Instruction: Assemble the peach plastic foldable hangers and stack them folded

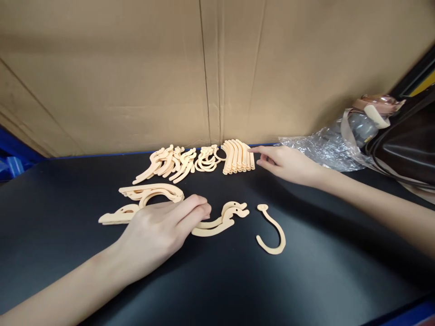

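Note:
My left hand (pixel 166 226) is closed, its fingers pressed together over beige hanger parts; what lies under the fingertips is hidden. Curved hanger arms (pixel 217 226) stick out to its right, and more arms (pixel 152 188) lie behind and left of it. My right hand (pixel 283 163) reaches to the back with its index finger stretched out, the tip at the right end of a neat row of bent beige strips (pixel 238 156). Its other fingers are curled, with nothing visible in them. A loose beige hanger hook (pixel 282 235) lies on the black table between the hands.
Along the back of the black table (pixel 217 290) lie a pile of small arms (pixel 166 163) and a cluster of hooks (pixel 206 160). A cardboard wall (pixel 136 81) rises behind. At right are clear plastic wrap (pixel 312 145), a bottle (pixel 363 127) and a dark bag (pixel 404 136).

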Tool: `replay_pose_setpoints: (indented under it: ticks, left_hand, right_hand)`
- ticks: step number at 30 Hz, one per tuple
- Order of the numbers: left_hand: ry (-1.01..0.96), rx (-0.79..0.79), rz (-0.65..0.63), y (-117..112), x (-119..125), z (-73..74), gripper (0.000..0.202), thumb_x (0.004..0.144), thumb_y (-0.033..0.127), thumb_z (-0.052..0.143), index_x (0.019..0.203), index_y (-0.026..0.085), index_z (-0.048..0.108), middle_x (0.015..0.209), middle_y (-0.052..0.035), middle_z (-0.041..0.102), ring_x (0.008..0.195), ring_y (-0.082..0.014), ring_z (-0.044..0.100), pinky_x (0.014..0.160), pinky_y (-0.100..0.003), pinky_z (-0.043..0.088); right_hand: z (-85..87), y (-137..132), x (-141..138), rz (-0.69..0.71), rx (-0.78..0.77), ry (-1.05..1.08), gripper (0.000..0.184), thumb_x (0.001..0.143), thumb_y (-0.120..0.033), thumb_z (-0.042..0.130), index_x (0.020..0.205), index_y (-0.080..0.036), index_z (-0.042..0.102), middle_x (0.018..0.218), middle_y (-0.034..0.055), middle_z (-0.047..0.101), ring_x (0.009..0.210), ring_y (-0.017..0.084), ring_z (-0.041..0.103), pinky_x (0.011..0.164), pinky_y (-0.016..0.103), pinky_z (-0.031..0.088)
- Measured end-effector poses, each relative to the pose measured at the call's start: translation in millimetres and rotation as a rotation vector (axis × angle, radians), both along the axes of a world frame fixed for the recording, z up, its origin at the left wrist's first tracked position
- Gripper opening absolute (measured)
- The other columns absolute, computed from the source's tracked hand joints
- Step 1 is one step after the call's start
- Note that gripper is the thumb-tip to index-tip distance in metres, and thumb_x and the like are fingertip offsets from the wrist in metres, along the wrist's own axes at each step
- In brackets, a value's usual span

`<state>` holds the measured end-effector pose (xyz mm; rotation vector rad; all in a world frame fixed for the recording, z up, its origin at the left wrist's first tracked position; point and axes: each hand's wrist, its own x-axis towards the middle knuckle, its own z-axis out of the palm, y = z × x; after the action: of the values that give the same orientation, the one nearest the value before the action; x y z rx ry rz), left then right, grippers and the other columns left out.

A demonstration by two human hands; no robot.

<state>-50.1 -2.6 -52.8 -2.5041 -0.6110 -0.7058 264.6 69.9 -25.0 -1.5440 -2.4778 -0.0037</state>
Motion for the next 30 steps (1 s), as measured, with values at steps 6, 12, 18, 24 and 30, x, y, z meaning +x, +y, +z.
replay_pose_setpoints:
  ticks: [6,12,18,24,30]
  left_hand:
    - [-0.017,-0.044,-0.031,-1.0,2.7,0.7,0.017,0.095,0.005,0.045,0.094,0.016,0.058,0.091,-0.0003,0.070,0.067,-0.0117,0.065,0.056,-0.025,0.044]
    - [-0.023,-0.080,-0.043,0.4,4.7,0.2,0.019,0.094,0.002,0.043,0.091,0.017,0.056,0.089,-0.0004,0.070,0.066,-0.0111,0.064,0.055,-0.025,0.042]
    - [0.002,-0.078,-0.050,0.1,4.6,-0.9,0.019,0.092,0.000,0.045,0.092,0.016,0.054,0.088,-0.0016,0.067,0.065,-0.0120,0.061,0.055,-0.026,0.040]
    - [0.021,-0.093,-0.044,-0.1,4.6,-1.1,0.019,0.092,0.000,0.044,0.092,0.016,0.054,0.089,-0.0015,0.067,0.064,-0.0116,0.059,0.054,-0.026,0.039]
    - [0.015,-0.103,-0.054,0.6,5.2,-2.3,0.019,0.093,0.002,0.044,0.091,0.016,0.056,0.089,-0.0021,0.066,0.066,-0.0116,0.060,0.055,-0.025,0.039]
  right_hand:
    - [-10.2,32.4,2.9,0.037,0.005,-0.037,0.041,0.095,-0.028,0.041,0.132,-0.029,0.060,0.103,0.0027,0.073,0.072,0.019,0.064,0.066,0.030,0.044]
    - [-12.4,44.8,8.8,0.038,0.026,-0.038,0.037,0.095,-0.026,0.041,0.120,-0.023,0.067,0.107,0.0053,0.072,0.086,0.021,0.065,0.072,0.031,0.046]
    - [-12.9,48.5,5.6,0.012,0.037,-0.051,0.038,0.096,-0.030,0.039,0.121,-0.018,0.065,0.099,0.0082,0.070,0.083,0.022,0.064,0.067,0.031,0.044]
    - [-15.0,48.4,2.0,-0.001,0.025,-0.068,0.033,0.096,-0.030,0.042,0.105,-0.020,0.072,0.093,0.0075,0.069,0.080,0.021,0.063,0.066,0.030,0.041]
    - [-16.4,48.4,-0.6,-0.029,-0.006,-0.044,0.031,0.098,-0.033,0.042,0.099,-0.021,0.071,0.086,0.0054,0.069,0.074,0.020,0.063,0.067,0.030,0.041]
